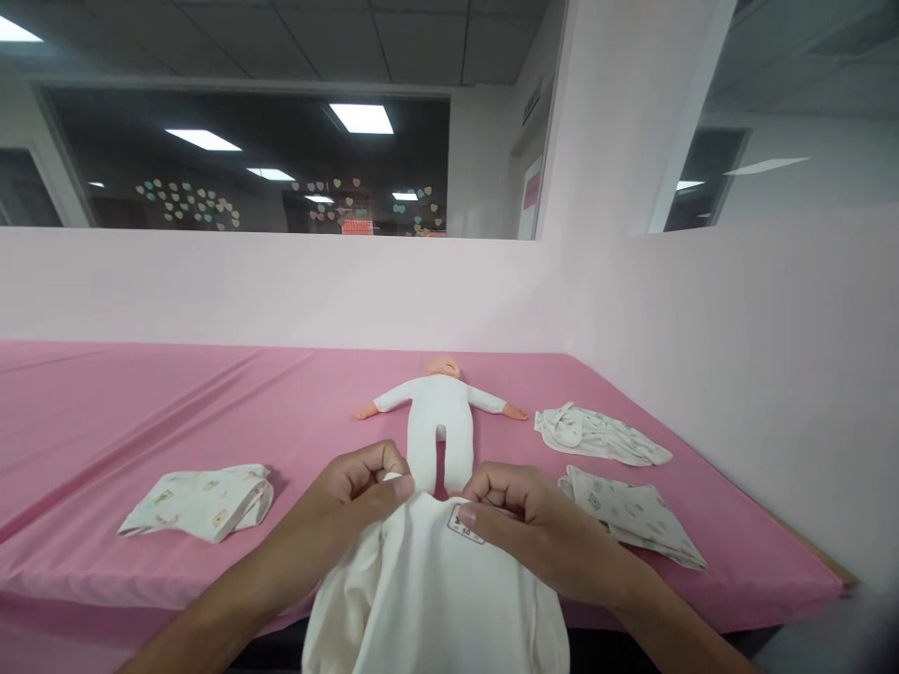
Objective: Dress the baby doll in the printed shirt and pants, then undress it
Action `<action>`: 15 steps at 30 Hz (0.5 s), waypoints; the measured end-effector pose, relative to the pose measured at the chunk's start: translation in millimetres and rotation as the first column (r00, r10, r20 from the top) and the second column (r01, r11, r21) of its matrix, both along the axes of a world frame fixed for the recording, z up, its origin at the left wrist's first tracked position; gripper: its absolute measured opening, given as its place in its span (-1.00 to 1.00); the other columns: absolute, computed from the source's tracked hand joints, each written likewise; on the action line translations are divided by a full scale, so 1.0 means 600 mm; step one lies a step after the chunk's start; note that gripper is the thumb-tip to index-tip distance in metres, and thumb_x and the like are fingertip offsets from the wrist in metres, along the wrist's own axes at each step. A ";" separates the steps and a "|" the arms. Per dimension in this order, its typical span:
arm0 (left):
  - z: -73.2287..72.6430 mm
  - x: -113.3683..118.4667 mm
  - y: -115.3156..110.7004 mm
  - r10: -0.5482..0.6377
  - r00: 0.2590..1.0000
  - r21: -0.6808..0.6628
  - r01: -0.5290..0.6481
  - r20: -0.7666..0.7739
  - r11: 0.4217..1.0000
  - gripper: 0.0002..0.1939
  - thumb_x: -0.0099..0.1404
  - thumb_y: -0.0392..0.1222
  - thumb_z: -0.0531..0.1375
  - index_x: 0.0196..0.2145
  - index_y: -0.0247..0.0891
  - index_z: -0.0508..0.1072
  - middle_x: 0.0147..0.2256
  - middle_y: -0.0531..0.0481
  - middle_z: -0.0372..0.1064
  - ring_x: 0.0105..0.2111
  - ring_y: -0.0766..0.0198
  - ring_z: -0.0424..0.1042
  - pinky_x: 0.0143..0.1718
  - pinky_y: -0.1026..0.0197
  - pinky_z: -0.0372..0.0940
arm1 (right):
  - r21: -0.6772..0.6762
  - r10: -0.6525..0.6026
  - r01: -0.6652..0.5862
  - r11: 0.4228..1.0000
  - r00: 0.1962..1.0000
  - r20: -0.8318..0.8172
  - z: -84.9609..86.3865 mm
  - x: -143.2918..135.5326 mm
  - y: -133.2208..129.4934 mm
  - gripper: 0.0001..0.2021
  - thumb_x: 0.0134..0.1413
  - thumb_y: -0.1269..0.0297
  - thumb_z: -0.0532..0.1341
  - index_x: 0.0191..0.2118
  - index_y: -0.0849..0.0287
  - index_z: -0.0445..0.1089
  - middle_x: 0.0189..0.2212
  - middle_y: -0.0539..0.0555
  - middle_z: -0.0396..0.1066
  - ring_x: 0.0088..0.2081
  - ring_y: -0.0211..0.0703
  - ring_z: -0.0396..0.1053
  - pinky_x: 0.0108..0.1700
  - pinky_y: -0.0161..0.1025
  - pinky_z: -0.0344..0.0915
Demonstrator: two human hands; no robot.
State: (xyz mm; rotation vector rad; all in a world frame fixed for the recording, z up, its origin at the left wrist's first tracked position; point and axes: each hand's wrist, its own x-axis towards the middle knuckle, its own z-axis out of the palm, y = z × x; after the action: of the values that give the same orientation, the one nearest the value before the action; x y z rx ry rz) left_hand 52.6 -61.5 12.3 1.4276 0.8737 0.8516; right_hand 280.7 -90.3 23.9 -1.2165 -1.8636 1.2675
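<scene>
Our left hand [358,489] and right hand [534,524] pinch the garment [449,590] over the bed [302,402]'s near edge; its lower end is cut off; the doll [439,407]'s feet are mostly hidden; room stretches left.

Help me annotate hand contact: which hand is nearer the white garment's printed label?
Right. The right hand overlaps the printed label with its thumb; the left hand pinches the white garment left of it.

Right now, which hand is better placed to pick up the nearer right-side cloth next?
Probably the right hand: it is near that patterned cloth, while the left hand is farther off. Both pinch the white garment, so the right must release.
</scene>
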 end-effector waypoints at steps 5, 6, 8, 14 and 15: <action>0.001 0.023 -0.007 -0.023 0.985 0.206 0.059 -0.173 0.977 -0.71 0.15 0.02 0.29 -0.41 -0.23 0.35 -0.54 0.16 0.08 -0.54 0.42 0.05 -0.52 0.37 0.05 | 0.050 -0.011 0.010 0.999 1.000 0.021 0.002 -0.002 -0.004 -0.66 0.19 0.01 0.13 -0.31 0.25 0.33 -0.57 -0.07 -0.01 -0.53 -0.47 -0.09 -0.53 -0.44 -0.15; 0.000 0.027 -0.009 -0.041 0.979 0.230 0.088 -0.202 0.969 -0.73 0.14 0.02 0.30 -0.39 -0.23 0.38 -0.52 0.15 0.11 -0.51 0.40 0.08 -0.51 0.36 0.07 | 0.060 -0.017 0.016 0.998 1.000 0.019 0.002 -0.002 -0.005 -0.67 0.18 0.02 0.13 -0.30 0.24 0.34 -0.56 -0.06 0.02 -0.51 -0.47 -0.07 -0.52 -0.44 -0.13; -0.001 0.034 -0.013 -0.059 0.967 0.259 0.124 -0.247 0.958 -0.76 0.16 0.00 0.28 -0.34 -0.21 0.44 -0.48 0.10 0.21 -0.47 0.36 0.16 -0.48 0.34 0.12 | 0.075 -0.028 0.027 0.997 1.000 0.013 0.001 -0.002 -0.007 -0.70 0.18 0.06 0.13 -0.30 0.25 0.34 -0.53 -0.05 0.08 -0.49 -0.46 -0.03 -0.50 -0.45 -0.09; 0.001 0.042 -0.020 -0.025 0.965 0.358 0.122 -0.263 0.926 -0.77 0.31 -0.01 0.14 -0.26 -0.14 0.53 -0.35 0.05 0.46 -0.33 0.25 0.37 -0.30 0.28 0.23 | 0.035 -0.033 0.032 0.999 0.999 0.013 -0.001 0.003 -0.011 -0.81 0.15 0.20 0.12 -0.27 0.23 0.33 -0.50 -0.05 0.14 -0.50 -0.46 -0.02 -0.52 -0.47 -0.09; 0.000 0.042 -0.020 -0.018 0.965 0.357 0.114 -0.261 0.927 -0.76 0.31 0.00 0.13 -0.27 -0.14 0.52 -0.36 0.06 0.46 -0.34 0.26 0.37 -0.30 0.29 0.23 | 0.027 -0.032 0.031 0.999 0.999 0.009 -0.002 0.003 -0.011 -0.82 0.15 0.22 0.12 -0.27 0.23 0.33 -0.50 -0.05 0.14 -0.51 -0.46 -0.03 -0.53 -0.46 -0.09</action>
State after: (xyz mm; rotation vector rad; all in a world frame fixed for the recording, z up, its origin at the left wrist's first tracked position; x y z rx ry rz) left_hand 77.6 -73.6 12.6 1.9202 0.8792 0.8215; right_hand 282.8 -96.6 22.9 -1.2353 -1.8555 1.2178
